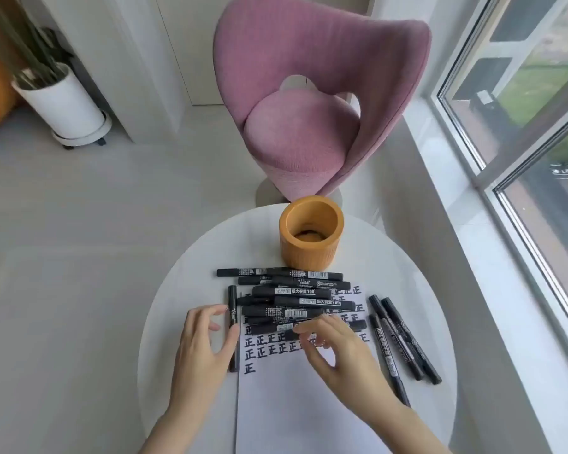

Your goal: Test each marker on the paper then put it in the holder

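Observation:
A pile of several black markers (289, 298) lies across the top of a white paper sheet (295, 401) covered in rows of black test marks. Behind the pile stands an orange cylindrical holder (311, 253), with no marker standing up in it. One marker (232, 326) lies lengthwise at the paper's left edge, and my left hand (204, 345) hovers open beside it, thumb close to it. My right hand (338, 348) reaches over the nearest marker of the pile, fingers curled and apart. Three more markers (404, 339) lie to the right.
The round white table (177, 290) is small, with its edge close on every side. A pink chair (309, 103) stands just behind the table. A window runs along the right, and a white plant pot (63, 103) sits on the floor at far left.

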A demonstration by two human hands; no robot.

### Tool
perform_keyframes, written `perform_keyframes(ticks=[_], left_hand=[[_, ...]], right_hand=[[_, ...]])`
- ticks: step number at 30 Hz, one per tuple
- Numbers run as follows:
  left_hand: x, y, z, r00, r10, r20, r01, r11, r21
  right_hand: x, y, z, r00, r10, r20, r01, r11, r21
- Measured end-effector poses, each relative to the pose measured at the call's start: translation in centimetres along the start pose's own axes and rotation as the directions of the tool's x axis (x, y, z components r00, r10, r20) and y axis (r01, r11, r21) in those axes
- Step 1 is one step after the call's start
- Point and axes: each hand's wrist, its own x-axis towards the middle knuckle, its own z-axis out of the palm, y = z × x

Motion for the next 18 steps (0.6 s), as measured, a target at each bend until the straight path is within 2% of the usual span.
perform_keyframes(ticks=[4,6,11,15,18], left_hand=[[-0.6,-2.0,1.6,0.999,0.029,-0.023,-0.030,0.998,-0.047],[-0.9,-3.0,2.2,0.995,0.096,-0.039,-0.097,0.995,-0.034],[-0.9,-3.8,3.0,0.979,0.191,-0.072,-0.190,0.982,0.017],[-0.8,-4.5,3.6,0.965,0.247,-0.087,-0.243,0.968,0.056],[-0.7,-5.0,3.9,0.955,0.278,-0.101,-0.272,0.960,0.064]], right_hand=[[0.6,0.5,2.1,0.980,-0.190,0.064,0.195,0.977,-0.083],[0.5,1.1,3.3,0.960,-0.261,0.104,0.273,0.955,-0.116],[1.1,1.8,4.9,0.925,-0.337,0.176,0.366,0.914,-0.176],[1.0,2.0,5.6,0.902,-0.391,0.182,0.423,0.885,-0.196],[0.9,2.6,6.4,0.888,-0.427,0.172,0.460,0.841,-0.285]])
